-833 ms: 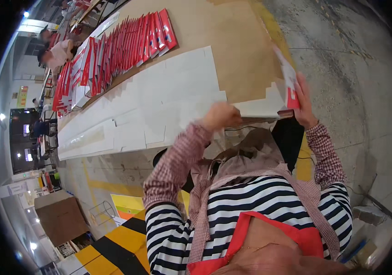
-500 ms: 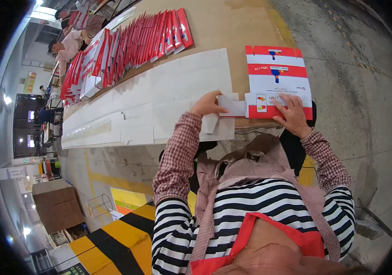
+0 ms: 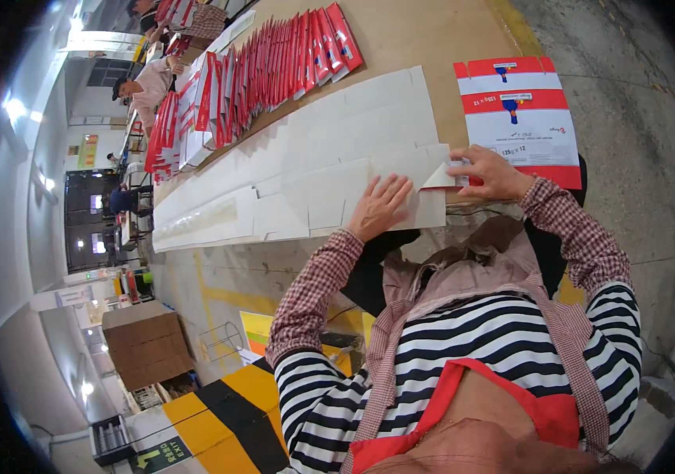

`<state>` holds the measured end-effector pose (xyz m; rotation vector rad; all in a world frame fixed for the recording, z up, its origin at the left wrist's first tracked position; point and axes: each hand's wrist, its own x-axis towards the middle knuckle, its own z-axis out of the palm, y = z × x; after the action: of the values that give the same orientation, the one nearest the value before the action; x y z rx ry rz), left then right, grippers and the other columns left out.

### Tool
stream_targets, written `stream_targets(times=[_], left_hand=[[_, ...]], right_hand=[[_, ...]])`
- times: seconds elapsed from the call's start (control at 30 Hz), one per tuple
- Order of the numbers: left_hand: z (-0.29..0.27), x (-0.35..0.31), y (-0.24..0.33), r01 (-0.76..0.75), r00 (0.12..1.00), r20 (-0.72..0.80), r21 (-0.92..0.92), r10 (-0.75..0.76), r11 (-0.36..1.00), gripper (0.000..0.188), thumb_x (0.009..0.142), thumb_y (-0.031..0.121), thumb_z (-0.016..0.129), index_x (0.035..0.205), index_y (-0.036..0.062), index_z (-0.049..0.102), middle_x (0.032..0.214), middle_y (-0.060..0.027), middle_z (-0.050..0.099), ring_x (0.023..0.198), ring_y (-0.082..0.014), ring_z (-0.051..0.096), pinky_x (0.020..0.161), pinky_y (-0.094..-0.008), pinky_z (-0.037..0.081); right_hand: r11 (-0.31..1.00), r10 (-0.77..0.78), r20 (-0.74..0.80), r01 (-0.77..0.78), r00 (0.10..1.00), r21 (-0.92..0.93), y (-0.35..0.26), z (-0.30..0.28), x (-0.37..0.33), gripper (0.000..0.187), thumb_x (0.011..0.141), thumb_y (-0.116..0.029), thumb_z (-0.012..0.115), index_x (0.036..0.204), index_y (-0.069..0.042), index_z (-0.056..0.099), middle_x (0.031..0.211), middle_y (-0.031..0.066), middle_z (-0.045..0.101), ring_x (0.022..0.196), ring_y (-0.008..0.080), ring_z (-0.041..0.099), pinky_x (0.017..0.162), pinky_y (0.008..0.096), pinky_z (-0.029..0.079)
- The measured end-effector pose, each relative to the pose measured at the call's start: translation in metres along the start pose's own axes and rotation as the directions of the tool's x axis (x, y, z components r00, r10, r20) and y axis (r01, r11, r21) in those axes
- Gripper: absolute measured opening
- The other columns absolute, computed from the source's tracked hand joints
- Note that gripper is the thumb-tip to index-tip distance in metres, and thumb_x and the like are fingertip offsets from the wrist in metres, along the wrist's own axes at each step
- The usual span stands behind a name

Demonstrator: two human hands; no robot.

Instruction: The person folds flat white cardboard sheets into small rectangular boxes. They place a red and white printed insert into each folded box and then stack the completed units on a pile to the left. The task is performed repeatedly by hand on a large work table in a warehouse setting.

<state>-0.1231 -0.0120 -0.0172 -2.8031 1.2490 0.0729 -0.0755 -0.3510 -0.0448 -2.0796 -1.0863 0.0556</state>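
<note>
White flat carton blanks lie fanned along the near edge of a long brown worktable. The left hand rests flat on the nearest blank, fingers spread, gripping nothing. The right hand pinches that blank's lifted corner flap. Just beyond lies a red-and-white printed carton. Farther up, red cartons stand in rows. The floor is grey concrete, with yellow and black markings below.

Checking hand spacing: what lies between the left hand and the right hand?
In the head view, only white flat carton blanks lie between the left hand and the right hand, whose fingertips lift a corner flap.
</note>
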Motion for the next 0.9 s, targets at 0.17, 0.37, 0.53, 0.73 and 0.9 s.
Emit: stream_targets(times=[0.17,0.37,0.53,0.73,0.9], left_hand=[[-0.008,-0.008,-0.012,-0.133,0.99,0.044,-0.042,0.135,0.99,0.063,0.094,0.034,0.059,0.147,0.0069,0.038,0.15,-0.0112,0.042,0.141,-0.0268,0.037,0.119,-0.045,0.025],[0.025,-0.026,-0.03,-0.071,0.997,-0.006,-0.198,0.071,0.978,0.059,0.094,0.024,0.062,0.144,0.0039,0.039,0.145,-0.0163,0.045,0.137,-0.0262,0.041,0.117,-0.0483,0.028],[0.033,0.01,0.011,0.511,0.574,-0.269,-0.621,-0.773,0.595,0.066,0.089,0.015,0.07,0.143,-0.002,0.037,0.135,-0.0189,0.045,0.12,-0.0319,0.051,0.11,-0.0449,0.035],[0.023,0.055,0.071,-0.246,0.06,0.213,-0.944,-0.975,-0.222,0.061,0.092,0.011,0.068,0.141,-0.0053,0.036,0.122,-0.014,0.052,0.101,-0.0217,0.059,0.073,-0.0317,0.056],[0.009,0.068,0.059,-0.154,0.256,0.062,-0.983,-0.965,-0.104,0.027,0.089,0.005,0.068,0.112,-0.0006,0.054,0.099,-0.0075,0.062,0.086,-0.0159,0.059,0.071,-0.0308,0.053]], right_hand=[[1.0,-0.012,-0.063,0.012,0.998,0.006,0.008,0.005,-0.005,0.044,0.08,-0.035,0.076,0.116,-0.012,0.07,0.128,0.0161,0.056,0.117,0.0338,0.053,0.1,0.0433,0.043],[0.999,-0.037,-0.088,0.039,0.995,0.027,0.008,0.006,-0.002,0.042,0.08,-0.034,0.076,0.116,-0.012,0.071,0.127,0.0156,0.057,0.115,0.0329,0.054,0.099,0.0426,0.044],[0.999,-0.023,-0.102,0.026,0.995,0.025,0.006,0.006,-0.005,0.042,0.08,-0.036,0.076,0.115,-0.013,0.071,0.125,0.0149,0.058,0.113,0.0324,0.054,0.097,0.0424,0.045],[0.999,-0.037,-0.091,0.037,0.995,-0.007,0.01,0.007,-0.008,0.043,0.081,-0.038,0.074,0.115,-0.012,0.071,0.125,0.0153,0.058,0.112,0.0332,0.053,0.097,0.0425,0.045],[0.999,-0.044,-0.068,0.045,0.997,0.005,0.008,0.004,-0.007,0.044,0.077,-0.037,0.077,0.113,-0.012,0.072,0.124,0.0156,0.059,0.112,0.0334,0.053,0.098,0.0428,0.044]])
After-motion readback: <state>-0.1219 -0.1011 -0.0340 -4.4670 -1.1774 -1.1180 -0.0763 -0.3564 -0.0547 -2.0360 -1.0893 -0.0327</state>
